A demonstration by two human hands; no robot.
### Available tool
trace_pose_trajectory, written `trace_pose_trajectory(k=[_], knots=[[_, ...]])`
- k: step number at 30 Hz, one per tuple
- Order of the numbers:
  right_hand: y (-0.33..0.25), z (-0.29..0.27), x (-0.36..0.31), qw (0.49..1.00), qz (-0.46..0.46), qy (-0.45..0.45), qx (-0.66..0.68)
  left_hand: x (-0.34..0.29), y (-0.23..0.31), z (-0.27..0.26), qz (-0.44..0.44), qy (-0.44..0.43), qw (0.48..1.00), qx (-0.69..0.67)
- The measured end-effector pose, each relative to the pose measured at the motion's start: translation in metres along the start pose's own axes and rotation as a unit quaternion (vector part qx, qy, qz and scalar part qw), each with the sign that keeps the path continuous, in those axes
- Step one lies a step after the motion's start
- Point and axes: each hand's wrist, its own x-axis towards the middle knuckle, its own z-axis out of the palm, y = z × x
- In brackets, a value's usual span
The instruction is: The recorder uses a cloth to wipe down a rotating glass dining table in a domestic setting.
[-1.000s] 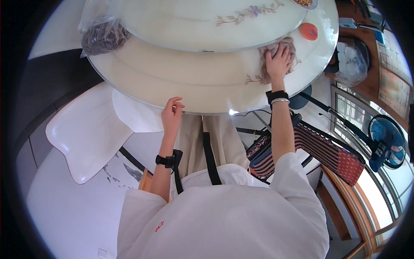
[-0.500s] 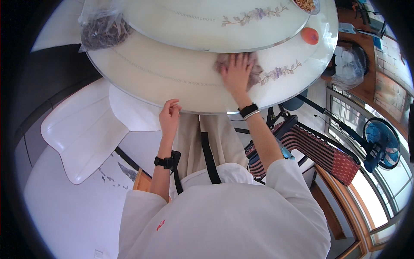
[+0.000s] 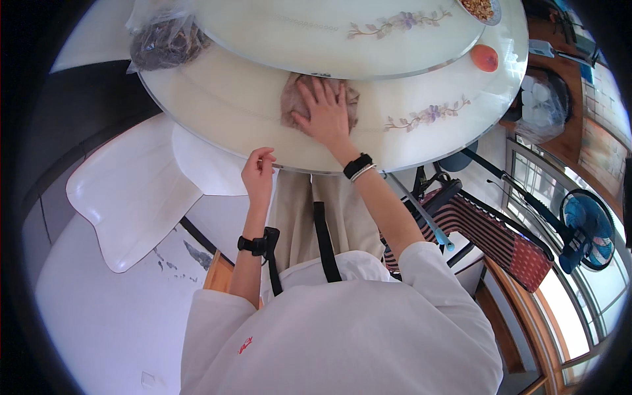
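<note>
My right hand (image 3: 324, 113) lies flat with its fingers spread on a crumpled brownish cloth (image 3: 289, 102), pressing it on the cream glass tabletop (image 3: 230, 112). The cloth is partly hidden under the palm and reaches the rim of the raised round turntable (image 3: 276, 33). Just off the table's near edge hangs my left hand (image 3: 258, 172), its fingers loosely curled with nothing seen in them.
On the table sit a dark-filled plastic bag (image 3: 168, 46) at left, and a peach-like fruit (image 3: 484, 58) at right. A bowl of nuts or grains (image 3: 480, 9) stands behind it. White chair (image 3: 131, 191), striped folding chair (image 3: 494, 240) and blue fan (image 3: 586, 227) flank me.
My right hand has slid the cloth leftward along the tabletop, away from the printed flowers. My left hand stays nearly in place. The view has shifted slightly.
</note>
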Motion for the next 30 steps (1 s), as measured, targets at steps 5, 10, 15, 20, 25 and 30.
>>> trace_pose_trajectory(k=[5,10,15,20,25,30], knots=[[0.035,-0.010,0.005,0.995,0.056,-0.007,-0.082,-0.003,0.002,0.003,0.008,0.024,1.000,-0.016],[0.086,-0.028,0.001,0.966,0.174,-0.063,-0.178,-0.007,0.002,0.001,-0.018,0.021,0.999,-0.024],[0.151,-0.031,-0.021,0.953,0.235,0.100,-0.163,-0.004,0.006,0.002,-0.016,0.008,1.000,-0.015],[0.166,-0.038,-0.056,0.906,0.360,0.159,-0.158,-0.011,-0.007,-0.004,-0.023,0.009,0.999,-0.033],[0.147,-0.037,-0.097,0.906,0.375,0.128,-0.147,-0.032,-0.012,0.002,0.005,-0.031,0.994,0.108],[0.078,-0.021,-0.116,0.941,0.285,0.069,-0.169,-0.043,-0.001,0.017,0.093,-0.086,0.977,0.171]])
